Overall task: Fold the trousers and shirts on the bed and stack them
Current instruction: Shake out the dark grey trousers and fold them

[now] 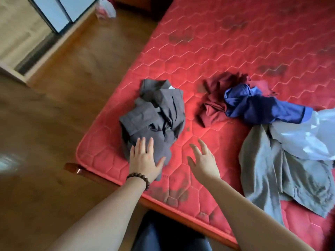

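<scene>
In the head view, a red mattress [226,57] is seen, its quilted surface stitched in a honeycomb of hexagons and marked with dark smudges. Near its corner a dark grey garment [155,115] is heaped in soft, rumpled folds of a matt woven cloth. The left hand [145,158] is laid flat on the near edge of this heap, fingers straight and spread, nothing being gripped; a bracelet of brown wooden beads [138,179] is worn at the wrist. The right hand [204,160] is held above the bare mattress just beside the grey heap, its fingers loosely spread and slightly bent, with nothing held.

Further right a maroon garment [215,104] is bunched in a crumpled knot, and a blue shirt [261,107] of smoother cloth is draped partly over it. A pale white garment [308,134] with a faint sheen is lying against the blue one, and grey-green trousers [282,174] are spread in long limp creases beneath it, toward the mattress edge. A brown wooden floor [63,115] is seen to the left, blurred.
</scene>
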